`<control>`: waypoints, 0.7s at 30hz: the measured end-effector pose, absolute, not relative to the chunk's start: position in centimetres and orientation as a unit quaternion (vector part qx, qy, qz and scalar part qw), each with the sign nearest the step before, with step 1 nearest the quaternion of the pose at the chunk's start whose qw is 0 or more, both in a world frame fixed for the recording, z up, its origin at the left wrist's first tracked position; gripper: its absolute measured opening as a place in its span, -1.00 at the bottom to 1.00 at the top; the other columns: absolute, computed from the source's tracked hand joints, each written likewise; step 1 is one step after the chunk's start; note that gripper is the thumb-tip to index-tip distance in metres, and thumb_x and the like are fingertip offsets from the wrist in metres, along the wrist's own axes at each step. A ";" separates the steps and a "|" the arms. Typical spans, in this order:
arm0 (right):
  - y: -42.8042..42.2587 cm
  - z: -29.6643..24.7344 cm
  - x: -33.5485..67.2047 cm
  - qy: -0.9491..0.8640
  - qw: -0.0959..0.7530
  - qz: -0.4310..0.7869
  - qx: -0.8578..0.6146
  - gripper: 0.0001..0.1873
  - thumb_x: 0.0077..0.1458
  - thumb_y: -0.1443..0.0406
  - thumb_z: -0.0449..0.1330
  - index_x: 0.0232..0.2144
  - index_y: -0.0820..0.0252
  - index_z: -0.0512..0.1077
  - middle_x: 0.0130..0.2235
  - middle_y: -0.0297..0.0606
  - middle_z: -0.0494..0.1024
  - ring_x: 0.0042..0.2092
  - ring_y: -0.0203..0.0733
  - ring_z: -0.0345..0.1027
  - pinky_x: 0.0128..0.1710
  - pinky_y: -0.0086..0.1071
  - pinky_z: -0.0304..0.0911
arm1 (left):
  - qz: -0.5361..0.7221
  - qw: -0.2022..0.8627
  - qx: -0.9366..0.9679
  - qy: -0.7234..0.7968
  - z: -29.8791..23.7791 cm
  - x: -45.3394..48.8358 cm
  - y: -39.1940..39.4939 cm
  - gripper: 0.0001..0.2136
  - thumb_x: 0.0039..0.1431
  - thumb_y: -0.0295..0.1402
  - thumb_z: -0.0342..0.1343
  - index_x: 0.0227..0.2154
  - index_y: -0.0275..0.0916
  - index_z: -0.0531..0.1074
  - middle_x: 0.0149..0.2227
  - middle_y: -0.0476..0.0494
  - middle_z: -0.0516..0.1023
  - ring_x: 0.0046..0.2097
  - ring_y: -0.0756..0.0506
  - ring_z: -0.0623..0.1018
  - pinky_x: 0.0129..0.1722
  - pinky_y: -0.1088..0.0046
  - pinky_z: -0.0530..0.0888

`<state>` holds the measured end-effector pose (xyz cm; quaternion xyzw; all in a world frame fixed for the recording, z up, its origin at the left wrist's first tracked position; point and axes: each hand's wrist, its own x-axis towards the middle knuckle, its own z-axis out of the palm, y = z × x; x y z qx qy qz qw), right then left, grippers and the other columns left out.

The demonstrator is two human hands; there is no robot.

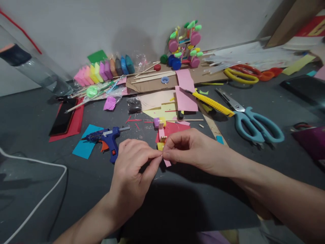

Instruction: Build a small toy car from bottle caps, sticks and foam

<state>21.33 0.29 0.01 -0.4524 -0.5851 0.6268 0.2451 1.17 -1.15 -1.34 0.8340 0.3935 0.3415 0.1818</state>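
My left hand (135, 167) and my right hand (194, 149) meet at the fingertips near the table's middle. Both are closed in a pinch; whatever is between the fingertips is too small to make out. Just below and behind the fingers lies a pink paper strip (167, 162), partly covered by my right hand. A yellow piece (160, 146) shows right behind the fingertips. Beyond it is a purple-and-yellow cylinder (159, 122), with small tan stick pieces on the strip near it. Red paper (177, 128) lies under this area.
On the left are a blue glue gun (109, 137), a phone (63, 117) and a white cable (38, 161). To the right lie blue-handled scissors (250, 122) and a yellow-handled cutter (213, 103). Clay packs (106, 69) and a colourful stick model (185, 45) stand by the wall.
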 end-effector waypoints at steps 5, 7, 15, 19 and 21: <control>0.5 0.0 21.2 -0.568 0.252 0.646 -0.444 -0.70 0.12 0.14 0.28 -0.54 0.22 0.48 -0.52 -0.41 0.45 -0.47 -0.38 0.18 -0.47 -0.44 0.05 | 0.356 0.168 0.831 0.392 -1.3 1.2 -1.2 -0.88 0.29 -0.53 0.15 -0.33 -0.19 0.50 -0.37 -0.03 0.61 -0.26 -0.08 0.55 -0.16 0.25 0.39; 0.5 0.0 21.1 -0.562 0.251 0.651 -0.444 -0.73 0.10 0.17 0.30 -0.53 0.22 0.49 -0.52 -0.43 0.44 -0.48 -0.40 0.15 -0.49 -0.45 0.01 | 0.353 0.163 0.834 0.392 -1.3 1.3 -1.3 -0.88 0.29 -0.53 0.15 -0.32 -0.19 0.50 -0.36 -0.04 0.61 -0.24 -0.09 0.55 -0.15 0.25 0.39; 0.3 0.5 21.2 -0.563 0.258 0.648 -0.444 -0.71 0.07 0.14 0.34 -0.53 0.21 0.49 -0.51 -0.40 0.47 -0.45 -0.36 0.23 -0.44 -0.45 0.10 | 0.350 0.177 0.834 0.388 -1.0 1.2 -1.5 -0.88 0.29 -0.54 0.15 -0.29 -0.18 0.49 -0.33 -0.04 0.62 -0.20 -0.10 0.54 -0.12 0.22 0.37; 0.1 0.6 21.3 -0.582 0.263 0.619 -0.458 -0.71 0.09 0.11 0.31 -0.49 0.22 0.51 -0.49 -0.36 0.48 -0.41 -0.31 0.28 -0.40 -0.42 0.17 | 0.333 0.196 0.837 0.387 -0.7 1.0 -1.5 -0.88 0.31 -0.53 0.13 -0.25 -0.17 0.49 -0.28 -0.06 0.64 -0.17 -0.11 0.54 -0.09 0.20 0.38; 0.0 0.5 21.3 -0.595 0.265 0.601 -0.462 -0.71 0.12 0.11 0.27 -0.47 0.22 0.51 -0.48 -0.35 0.49 -0.41 -0.30 0.29 -0.41 -0.41 0.18 | 0.330 0.183 0.839 0.391 -0.7 0.9 -1.4 -0.89 0.32 -0.52 0.13 -0.27 -0.18 0.49 -0.30 -0.06 0.63 -0.19 -0.11 0.54 -0.11 0.20 0.38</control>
